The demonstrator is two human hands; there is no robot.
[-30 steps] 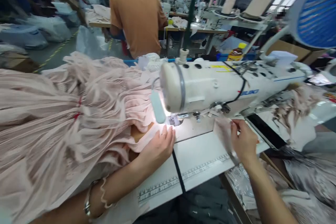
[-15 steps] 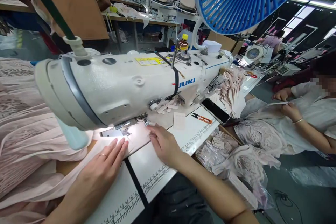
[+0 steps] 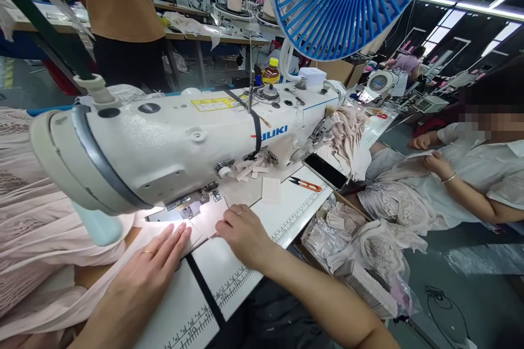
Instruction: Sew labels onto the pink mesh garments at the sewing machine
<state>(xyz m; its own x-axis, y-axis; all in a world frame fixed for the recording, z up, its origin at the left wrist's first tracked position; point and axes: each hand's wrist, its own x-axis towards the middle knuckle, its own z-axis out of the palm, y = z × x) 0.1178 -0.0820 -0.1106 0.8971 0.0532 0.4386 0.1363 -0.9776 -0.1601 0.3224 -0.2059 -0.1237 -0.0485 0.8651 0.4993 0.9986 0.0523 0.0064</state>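
In the head view, the left hand (image 3: 153,262) lies flat, fingers extended together, pressing the pink cloth (image 3: 117,270) onto the counter (image 3: 176,311) close to the lit needle area (image 3: 190,210) of the sewing machine (image 3: 172,142). The right hand (image 3: 241,234) is curled, thumb and forefinger drawn together at the cloth's near edge; whether they pinch it I cannot tell. The cloth runs from the left, under the left fingers, to just in front of the needle area; whether any of it sits beneath the needle is unclear. Judging by this, laying the cloth up to the machine looks done, while no finished seam can be made out. More pleated cloth (image 3: 24,253) spreads at the left and a bunched bundle (image 3: 347,133) lies beyond the machine's far end; which is worked and which waits, the view does not settle. Scraps (image 3: 256,168) lie beneath the machine arm, with a card (image 3: 271,191), orange snips (image 3: 307,184) and a phone (image 3: 325,170) alongside, all apart from both hands.
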